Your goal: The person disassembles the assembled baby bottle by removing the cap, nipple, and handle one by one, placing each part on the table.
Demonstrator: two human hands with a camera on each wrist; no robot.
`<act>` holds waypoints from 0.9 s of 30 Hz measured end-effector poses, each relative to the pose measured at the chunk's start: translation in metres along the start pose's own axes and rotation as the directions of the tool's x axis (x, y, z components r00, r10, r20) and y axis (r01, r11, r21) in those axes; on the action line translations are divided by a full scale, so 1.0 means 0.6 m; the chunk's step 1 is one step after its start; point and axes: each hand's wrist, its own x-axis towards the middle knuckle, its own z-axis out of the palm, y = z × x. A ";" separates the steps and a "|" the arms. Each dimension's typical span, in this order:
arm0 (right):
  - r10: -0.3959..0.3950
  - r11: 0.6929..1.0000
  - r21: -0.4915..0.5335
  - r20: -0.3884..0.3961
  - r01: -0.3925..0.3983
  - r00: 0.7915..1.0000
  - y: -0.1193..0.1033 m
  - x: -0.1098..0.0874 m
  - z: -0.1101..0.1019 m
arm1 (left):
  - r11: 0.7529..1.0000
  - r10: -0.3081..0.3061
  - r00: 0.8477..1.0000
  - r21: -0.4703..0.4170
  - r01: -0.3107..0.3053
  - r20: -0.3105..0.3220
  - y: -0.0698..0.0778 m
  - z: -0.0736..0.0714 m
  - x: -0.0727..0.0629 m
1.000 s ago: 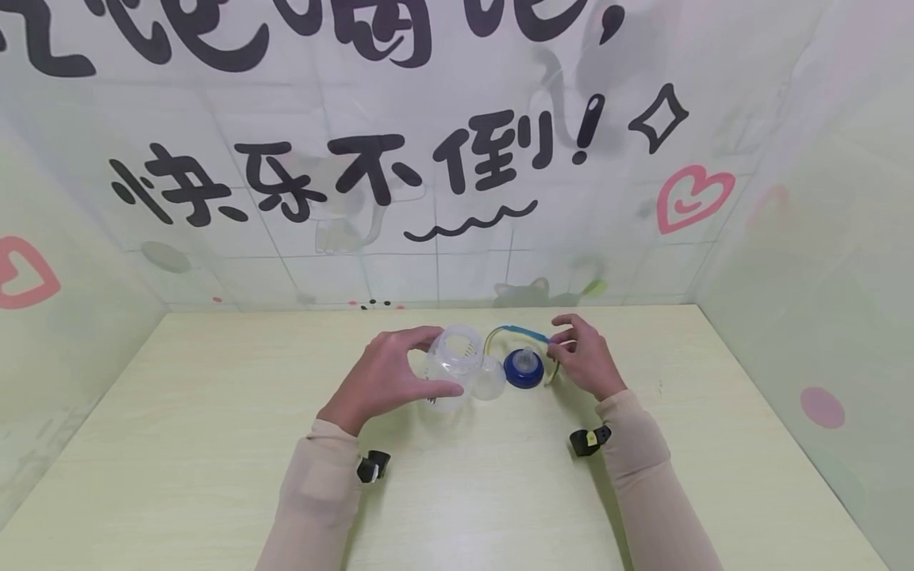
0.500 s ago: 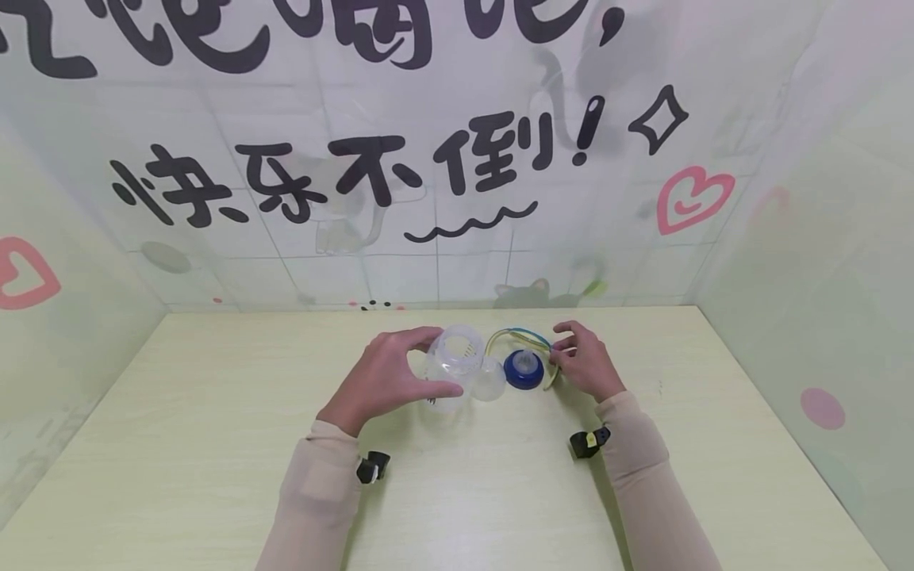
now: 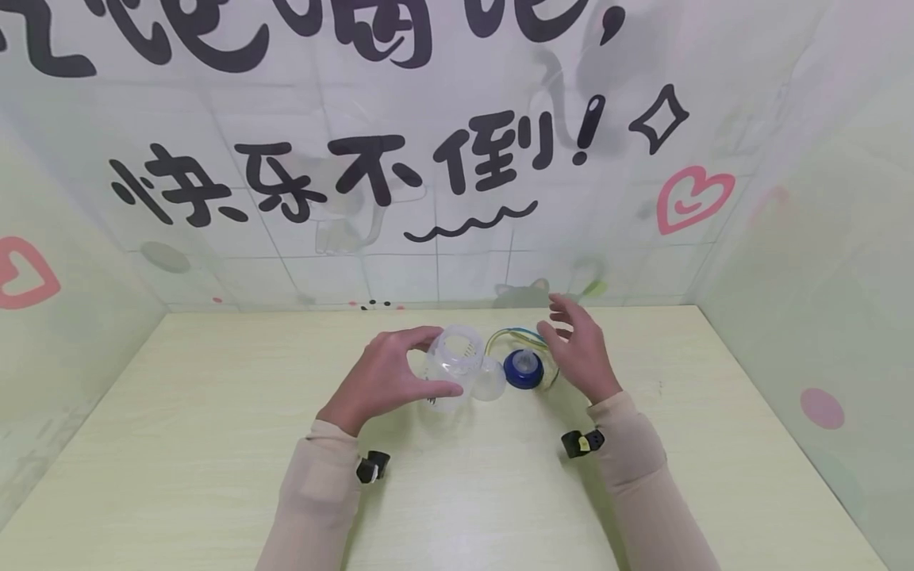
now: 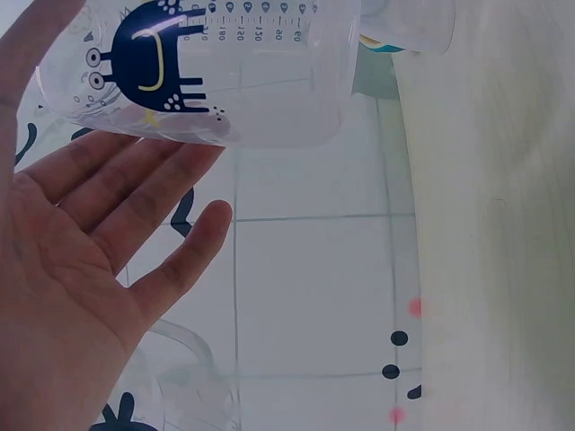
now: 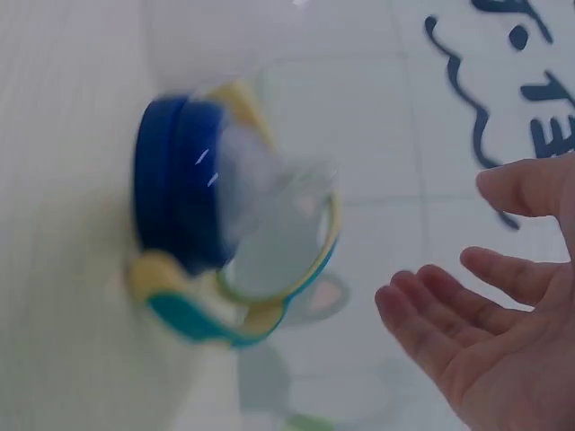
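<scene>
My left hand (image 3: 389,373) grips a clear baby bottle (image 3: 455,369), thumb on the near side and fingers behind it. In the left wrist view the bottle (image 4: 269,81) carries a dark blue animal print and a measuring scale. Against its right side sits a clear dome-shaped cover (image 3: 489,381). A dark blue collar with a clear teat (image 3: 524,369) rests on the table, teat up. Behind the collar stands a yellow-and-blue bottle handle (image 3: 508,331). My right hand (image 3: 581,349) hovers beside the handle, fingers extended and holding nothing; the right wrist view shows a gap between hand and handle (image 5: 193,319).
The pale wooden table (image 3: 228,444) ends at a printed wall sheet (image 3: 385,277) just behind the objects. Side walls rise on the left and right. A black wrist camera (image 3: 581,444) sits on each forearm, close over the table.
My right hand has let go of the handle and lifted up and back from it, fingers opening. The handle has tilted down a little behind the collar. My left hand and the bottle stay put.
</scene>
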 end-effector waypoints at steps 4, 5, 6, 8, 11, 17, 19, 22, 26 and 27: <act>-0.114 0.988 0.110 0.022 0.111 0.993 -0.036 -0.009 0.014 | 1.000 0.004 1.000 -0.002 -0.004 -0.001 0.000 -0.001 0.001; -0.140 0.982 0.137 0.038 0.134 0.989 -0.043 -0.011 0.018 | 1.000 0.004 1.000 -0.002 -0.004 -0.001 0.000 -0.001 0.001; -0.168 0.974 0.165 0.052 0.157 0.984 -0.049 -0.013 0.022 | 1.000 0.005 1.000 -0.005 -0.005 -0.001 0.000 -0.001 0.001; -0.215 0.956 0.221 0.085 0.192 0.973 -0.060 -0.018 0.030 | 1.000 0.005 1.000 -0.013 -0.005 -0.002 0.000 -0.001 0.001; -0.268 0.930 0.294 0.126 0.223 0.955 -0.071 -0.023 0.041 | 1.000 0.015 1.000 -0.027 -0.015 -0.006 -0.001 -0.001 0.001; -0.294 0.918 0.331 0.198 0.219 0.935 -0.081 -0.031 0.058 | 0.998 0.027 1.000 -0.051 -0.028 -0.010 -0.001 -0.001 0.000; -0.297 0.918 0.332 0.209 0.219 0.932 -0.081 -0.033 0.061 | 0.998 0.024 1.000 -0.063 -0.025 -0.011 -0.001 -0.001 0.000; -0.310 0.917 0.324 0.209 0.233 0.927 -0.081 -0.034 0.066 | 0.996 0.022 1.000 -0.083 -0.024 -0.016 -0.001 -0.001 0.001; -0.338 0.908 0.327 0.196 0.264 0.921 -0.082 -0.036 0.073 | 0.993 0.024 0.999 -0.114 -0.027 -0.026 -0.003 0.000 0.002; -0.345 0.904 0.330 0.191 0.270 0.919 -0.083 -0.036 0.075 | 0.992 0.024 0.999 -0.122 -0.027 -0.028 -0.004 0.000 0.002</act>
